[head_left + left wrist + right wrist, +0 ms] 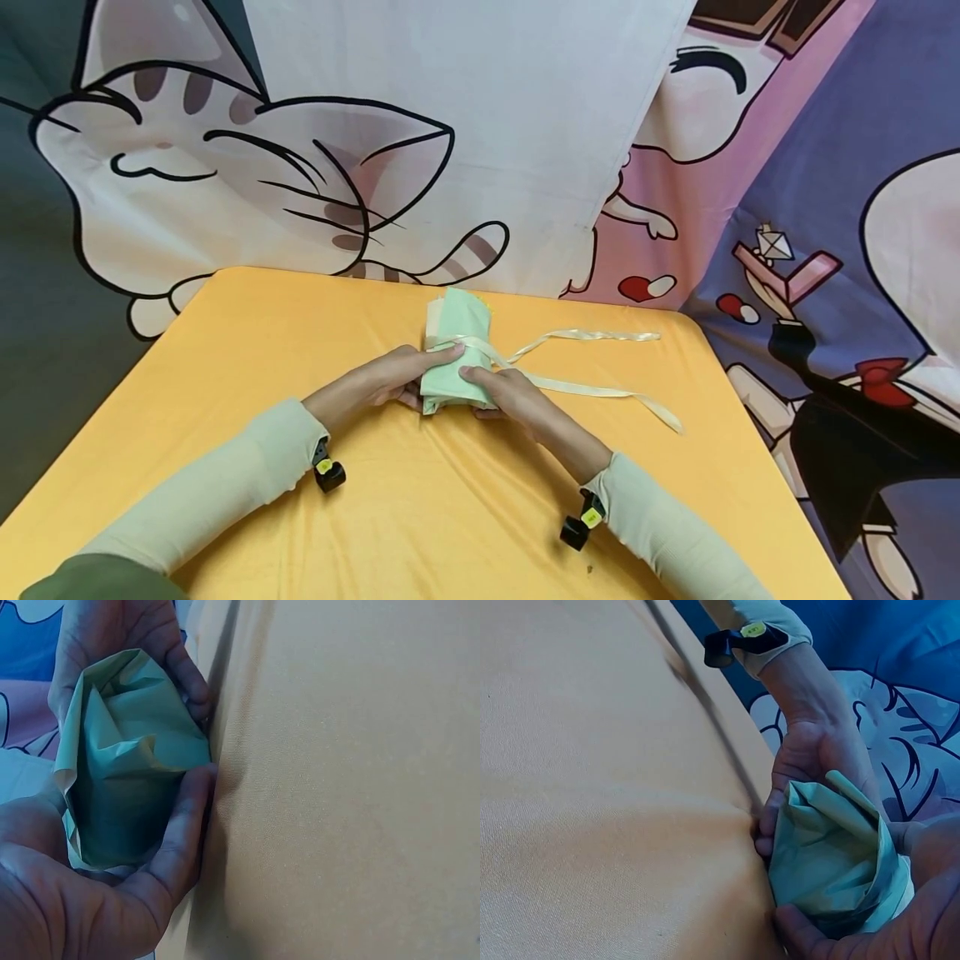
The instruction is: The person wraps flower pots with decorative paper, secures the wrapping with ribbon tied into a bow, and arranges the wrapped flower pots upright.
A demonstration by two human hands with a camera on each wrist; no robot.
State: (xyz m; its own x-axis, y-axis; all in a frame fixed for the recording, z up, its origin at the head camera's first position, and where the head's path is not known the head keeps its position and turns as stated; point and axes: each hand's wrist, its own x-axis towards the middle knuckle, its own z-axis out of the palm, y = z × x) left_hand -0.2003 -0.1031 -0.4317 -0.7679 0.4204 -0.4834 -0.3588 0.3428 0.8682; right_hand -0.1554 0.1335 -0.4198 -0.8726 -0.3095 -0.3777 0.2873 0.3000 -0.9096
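Note:
A mint-green paper-wrapped bundle (457, 317) lies on the yellow-covered table, with a cream ribbon (585, 388) across its middle. My left hand (396, 375) grips its left side, thumb on top near the ribbon. From the right, my right hand (517, 400) holds the lower part, its thumb also on top. Both wrist views show the bundle's near end, where the paper (135, 750) is folded and creased inward. Fingers of both hands curve around the sides there. What is inside the paper is hidden.
Two loose ribbon tails trail rightward over the yellow tablecloth (360, 517). Behind the table hangs a cloth printed with a cartoon cat (225, 192), and more printed cloth (825, 250) hangs on the right. A small black camera (328, 475) is strapped to each wrist.

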